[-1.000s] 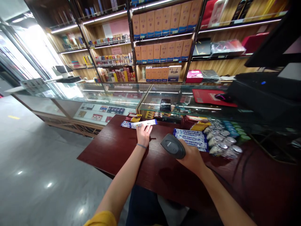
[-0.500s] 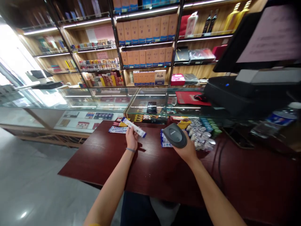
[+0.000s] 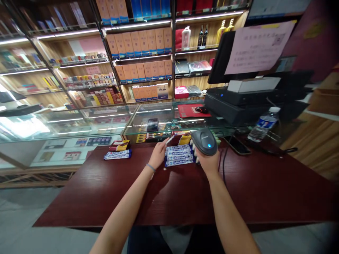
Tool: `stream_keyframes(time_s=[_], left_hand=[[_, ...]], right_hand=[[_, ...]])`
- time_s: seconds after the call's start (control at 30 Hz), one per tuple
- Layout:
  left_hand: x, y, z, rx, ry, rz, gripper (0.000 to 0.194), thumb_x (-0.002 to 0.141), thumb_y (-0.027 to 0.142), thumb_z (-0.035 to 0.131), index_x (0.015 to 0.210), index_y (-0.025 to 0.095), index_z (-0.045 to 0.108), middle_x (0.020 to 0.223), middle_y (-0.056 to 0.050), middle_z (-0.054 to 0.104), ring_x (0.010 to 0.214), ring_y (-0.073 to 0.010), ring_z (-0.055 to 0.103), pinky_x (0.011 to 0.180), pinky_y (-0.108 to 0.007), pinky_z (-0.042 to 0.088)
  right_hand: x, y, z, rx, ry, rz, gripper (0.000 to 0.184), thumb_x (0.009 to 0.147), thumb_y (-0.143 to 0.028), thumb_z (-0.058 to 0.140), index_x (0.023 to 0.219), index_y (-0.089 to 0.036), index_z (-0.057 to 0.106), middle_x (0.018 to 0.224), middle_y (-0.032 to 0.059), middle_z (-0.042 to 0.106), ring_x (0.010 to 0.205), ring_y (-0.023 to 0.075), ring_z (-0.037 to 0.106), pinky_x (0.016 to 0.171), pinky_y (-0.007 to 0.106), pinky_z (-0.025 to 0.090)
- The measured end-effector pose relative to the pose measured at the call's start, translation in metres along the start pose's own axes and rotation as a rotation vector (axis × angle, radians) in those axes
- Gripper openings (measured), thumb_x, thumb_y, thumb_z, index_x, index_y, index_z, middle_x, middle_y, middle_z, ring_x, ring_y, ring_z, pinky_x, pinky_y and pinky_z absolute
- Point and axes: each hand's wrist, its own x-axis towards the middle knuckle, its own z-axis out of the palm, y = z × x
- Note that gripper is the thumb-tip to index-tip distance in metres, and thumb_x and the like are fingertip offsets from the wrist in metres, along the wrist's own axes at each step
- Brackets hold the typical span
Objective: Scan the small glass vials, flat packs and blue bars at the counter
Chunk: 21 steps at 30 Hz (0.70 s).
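My left hand [image 3: 159,154] pinches a slim blue-and-white snack packet [image 3: 172,137], which shows almost edge-on and points toward the scanner. My right hand [image 3: 208,163] is wrapped round a dark grey barcode scanner [image 3: 203,141] with a blue light glowing on top. Below and between the hands lies a row of similar blue-and-white packets [image 3: 179,155]. Behind it stand red-and-yellow packets [image 3: 182,138]. Farther left, more blue-and-white packets [image 3: 117,155] lie in front of a small red-and-yellow stack [image 3: 119,145]. The scanner and right hand partly hide some small cans.
A glass display counter [image 3: 106,121] runs behind the dark red table [image 3: 111,190]. On the right are a phone [image 3: 237,145], a water bottle [image 3: 263,125] and a monitor [image 3: 221,58]. The scanner's cable [image 3: 224,165] trails across the table.
My left hand has carried the packet rightward, away from the left pile and close to the scanner, turning it edge-on. The scanner's blue light now shows. The view has swung right.
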Motion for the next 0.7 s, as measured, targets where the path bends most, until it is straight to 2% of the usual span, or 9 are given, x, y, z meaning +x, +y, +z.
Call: stream_keyframes(time_s=[0.1, 0.2, 0.37, 0.53, 0.7], left_hand=[[0.006, -0.011, 0.018, 0.356, -0.106, 0.077, 0.043, 0.079, 0.012, 0.068, 0.115, 0.035, 0.075, 0.101, -0.004, 0.067, 0.107, -0.0247, 0.062, 0.108, -0.039, 0.04], [0.012, -0.021, 0.029, 0.523, -0.18, 0.14, 0.046, 0.076, 0.009, 0.07, 0.113, 0.035, 0.076, 0.104, -0.006, 0.066, 0.106, -0.0258, 0.061, 0.11, -0.042, 0.038], [0.023, -0.028, 0.044, 0.528, -0.239, 0.16, 0.037, 0.07, 0.007, 0.074, 0.1, 0.028, 0.075, 0.094, -0.006, 0.068, 0.102, -0.0281, 0.063, 0.11, -0.044, 0.036], [0.028, -0.031, 0.061, 0.501, -0.214, 0.116, 0.024, 0.068, 0.009, 0.076, 0.084, 0.026, 0.07, 0.083, -0.005, 0.066, 0.097, -0.0283, 0.064, 0.109, -0.042, 0.039], [0.028, -0.038, 0.066, 0.418, -0.158, 0.054, 0.018, 0.067, 0.018, 0.079, 0.08, 0.025, 0.071, 0.083, -0.007, 0.067, 0.096, -0.0287, 0.064, 0.109, -0.042, 0.041]], right_hand=[[0.004, 0.003, -0.005, -0.017, 0.06, 0.024, 0.061, 0.071, -0.045, 0.078, 0.12, -0.013, 0.061, 0.094, 0.0149, 0.075, 0.091, 0.0311, 0.073, 0.084, 0.047, 0.061], [0.006, 0.003, -0.008, -0.001, 0.065, 0.044, 0.064, 0.073, -0.045, 0.077, 0.125, -0.013, 0.059, 0.094, 0.0157, 0.075, 0.091, 0.0332, 0.073, 0.081, 0.05, 0.062], [0.005, 0.008, -0.008, -0.023, 0.07, 0.033, 0.066, 0.071, -0.046, 0.078, 0.126, -0.015, 0.059, 0.102, 0.0166, 0.075, 0.099, 0.0344, 0.073, 0.085, 0.051, 0.062], [0.004, 0.012, -0.007, -0.019, 0.085, 0.027, 0.069, 0.068, -0.042, 0.081, 0.126, -0.015, 0.057, 0.107, 0.0175, 0.075, 0.101, 0.0325, 0.073, 0.092, 0.051, 0.059], [0.003, 0.012, -0.008, 0.014, 0.052, 0.018, 0.061, 0.072, -0.043, 0.079, 0.122, -0.014, 0.061, 0.11, 0.0185, 0.074, 0.097, 0.0287, 0.073, 0.091, 0.047, 0.059]])
